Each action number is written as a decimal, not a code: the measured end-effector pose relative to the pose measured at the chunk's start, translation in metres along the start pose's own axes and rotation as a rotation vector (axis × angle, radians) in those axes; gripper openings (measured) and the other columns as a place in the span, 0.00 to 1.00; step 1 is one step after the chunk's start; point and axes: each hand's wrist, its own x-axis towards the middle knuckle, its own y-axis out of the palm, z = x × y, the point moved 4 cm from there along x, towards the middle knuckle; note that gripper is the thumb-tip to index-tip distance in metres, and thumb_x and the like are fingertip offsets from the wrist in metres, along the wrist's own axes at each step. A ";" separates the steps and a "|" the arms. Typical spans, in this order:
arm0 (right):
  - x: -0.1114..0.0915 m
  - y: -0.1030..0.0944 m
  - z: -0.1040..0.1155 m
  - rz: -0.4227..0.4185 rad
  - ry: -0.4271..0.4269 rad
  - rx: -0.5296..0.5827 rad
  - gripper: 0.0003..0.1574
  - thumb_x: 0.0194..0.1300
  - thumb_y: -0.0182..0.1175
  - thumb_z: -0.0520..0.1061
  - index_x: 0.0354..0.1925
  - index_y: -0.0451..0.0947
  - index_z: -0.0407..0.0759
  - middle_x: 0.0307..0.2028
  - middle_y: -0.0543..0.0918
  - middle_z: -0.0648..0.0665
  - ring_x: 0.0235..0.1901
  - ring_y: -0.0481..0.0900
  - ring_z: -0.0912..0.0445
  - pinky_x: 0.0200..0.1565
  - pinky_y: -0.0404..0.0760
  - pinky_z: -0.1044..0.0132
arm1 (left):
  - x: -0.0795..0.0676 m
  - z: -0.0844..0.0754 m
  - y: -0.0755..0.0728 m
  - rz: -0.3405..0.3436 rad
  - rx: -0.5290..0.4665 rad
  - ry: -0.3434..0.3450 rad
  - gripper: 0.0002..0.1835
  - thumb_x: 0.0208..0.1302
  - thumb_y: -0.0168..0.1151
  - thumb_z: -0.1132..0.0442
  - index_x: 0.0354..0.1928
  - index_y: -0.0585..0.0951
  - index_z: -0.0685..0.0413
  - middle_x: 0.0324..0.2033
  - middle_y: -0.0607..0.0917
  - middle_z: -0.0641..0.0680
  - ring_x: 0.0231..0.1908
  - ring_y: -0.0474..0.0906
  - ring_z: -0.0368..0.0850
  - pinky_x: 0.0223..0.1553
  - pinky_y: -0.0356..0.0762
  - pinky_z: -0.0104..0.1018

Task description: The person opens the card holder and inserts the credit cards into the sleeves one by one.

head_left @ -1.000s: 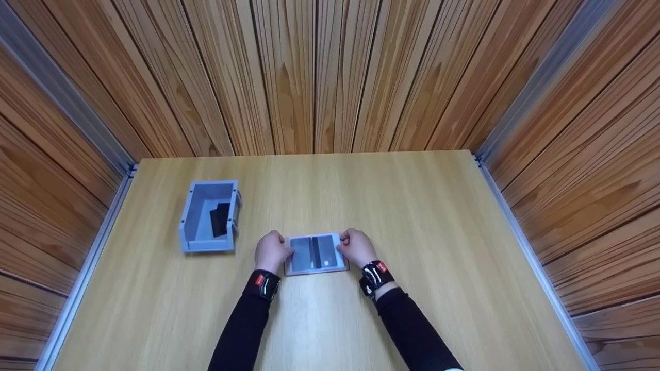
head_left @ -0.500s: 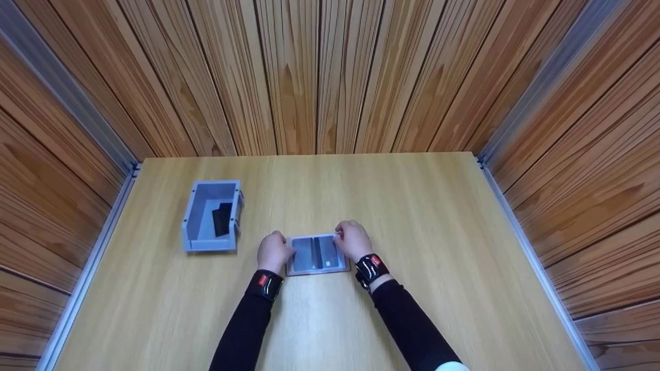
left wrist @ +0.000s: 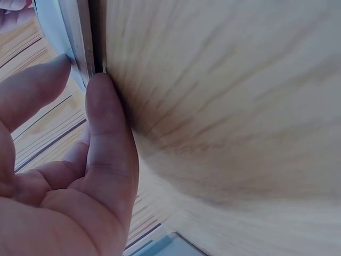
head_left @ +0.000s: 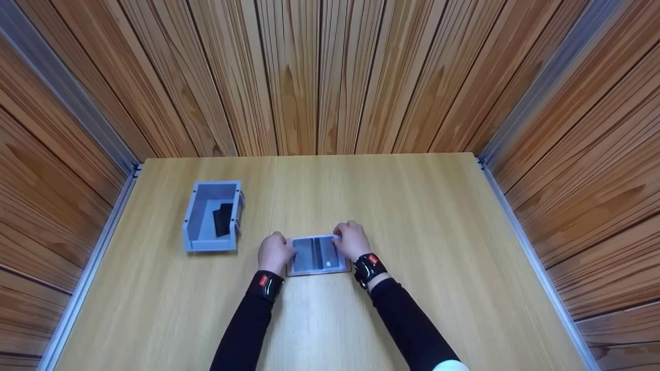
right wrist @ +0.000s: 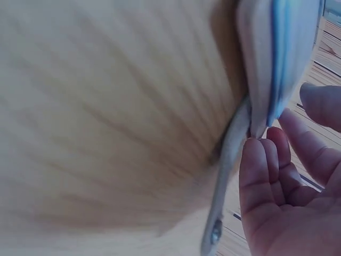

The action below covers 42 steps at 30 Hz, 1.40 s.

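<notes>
An opened flat card holder point(head_left: 304, 255) with clear sleeves, a dark middle strip and a pinkish-brown border lies on the table in the head view. My left hand point(head_left: 275, 252) pinches its left edge between thumb and finger, also seen in the left wrist view. At its upper right corner is my right hand point(head_left: 352, 240), fingers bent. Close up in the right wrist view, these fingers point(right wrist: 254, 165) touch the corner of the cover and the bluish sleeves; the thumb's hold is hard to make out. A strap point(right wrist: 226, 170) with a metal snap sticks out from the cover.
A blue-grey plastic bin point(head_left: 210, 245) stands at the left of the table, with flat black objects point(head_left: 223, 219) lying inside. Wood-plank walls point(head_left: 309, 77) close off the back and sides, with metal rails point(head_left: 536, 263) along the table's side edges.
My right hand has moved up and left, from the card holder's right edge to its upper right corner. My left hand keeps its place on the left edge.
</notes>
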 end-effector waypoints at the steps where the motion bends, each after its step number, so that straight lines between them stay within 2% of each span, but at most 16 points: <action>1: 0.000 0.001 0.000 0.000 0.002 0.000 0.10 0.58 0.70 0.40 0.37 0.81 0.37 0.33 0.74 0.42 0.39 0.74 0.43 0.43 0.73 0.51 | 0.000 0.000 0.000 0.001 -0.004 -0.003 0.12 0.51 0.70 0.65 0.34 0.78 0.64 0.30 0.82 0.57 0.35 0.78 0.56 0.40 0.75 0.49; 7: 0.001 0.002 -0.001 -0.008 -0.007 -0.005 0.09 0.59 0.69 0.41 0.38 0.82 0.39 0.32 0.73 0.43 0.37 0.72 0.45 0.41 0.72 0.52 | -0.001 0.001 -0.001 0.002 -0.020 -0.012 0.12 0.52 0.71 0.65 0.33 0.78 0.64 0.30 0.82 0.57 0.34 0.78 0.55 0.40 0.76 0.49; 13: 0.001 0.001 0.000 -0.014 -0.011 0.005 0.09 0.59 0.69 0.42 0.37 0.81 0.39 0.30 0.72 0.44 0.36 0.72 0.44 0.40 0.72 0.52 | 0.000 0.001 0.001 0.016 -0.021 -0.030 0.15 0.53 0.72 0.64 0.38 0.79 0.66 0.34 0.83 0.60 0.38 0.79 0.57 0.43 0.76 0.49; 23: 0.003 -0.006 0.006 -0.006 0.014 0.005 0.08 0.59 0.67 0.43 0.35 0.80 0.40 0.29 0.71 0.46 0.37 0.73 0.45 0.41 0.72 0.53 | 0.000 0.001 0.000 0.000 0.008 0.005 0.14 0.52 0.72 0.64 0.35 0.80 0.66 0.32 0.83 0.59 0.37 0.80 0.57 0.42 0.76 0.49; 28: 0.005 -0.009 0.011 0.009 0.029 0.056 0.08 0.61 0.65 0.43 0.36 0.80 0.38 0.29 0.75 0.46 0.34 0.75 0.48 0.40 0.75 0.53 | -0.001 0.001 0.000 -0.002 0.009 0.003 0.14 0.52 0.71 0.63 0.36 0.80 0.66 0.33 0.84 0.60 0.38 0.80 0.58 0.42 0.76 0.50; 35: 0.007 -0.012 0.020 0.045 0.075 0.212 0.12 0.68 0.59 0.44 0.45 0.79 0.37 0.28 0.79 0.49 0.29 0.77 0.54 0.37 0.77 0.58 | 0.000 0.002 0.000 0.017 -0.011 -0.030 0.14 0.53 0.70 0.64 0.38 0.80 0.66 0.35 0.84 0.60 0.39 0.80 0.57 0.44 0.76 0.50; 39: 0.006 -0.013 0.027 0.021 0.034 0.253 0.12 0.69 0.57 0.43 0.45 0.79 0.35 0.28 0.79 0.48 0.29 0.77 0.54 0.36 0.77 0.58 | 0.000 0.003 0.000 0.015 -0.028 -0.033 0.12 0.52 0.69 0.65 0.36 0.80 0.65 0.34 0.83 0.59 0.37 0.79 0.56 0.42 0.76 0.49; 42: 0.005 -0.010 0.031 0.008 0.008 0.278 0.11 0.71 0.55 0.41 0.45 0.78 0.34 0.32 0.82 0.43 0.33 0.80 0.51 0.39 0.79 0.56 | 0.001 0.004 0.001 0.003 -0.032 -0.022 0.11 0.51 0.68 0.66 0.35 0.79 0.64 0.32 0.83 0.58 0.35 0.78 0.55 0.41 0.76 0.49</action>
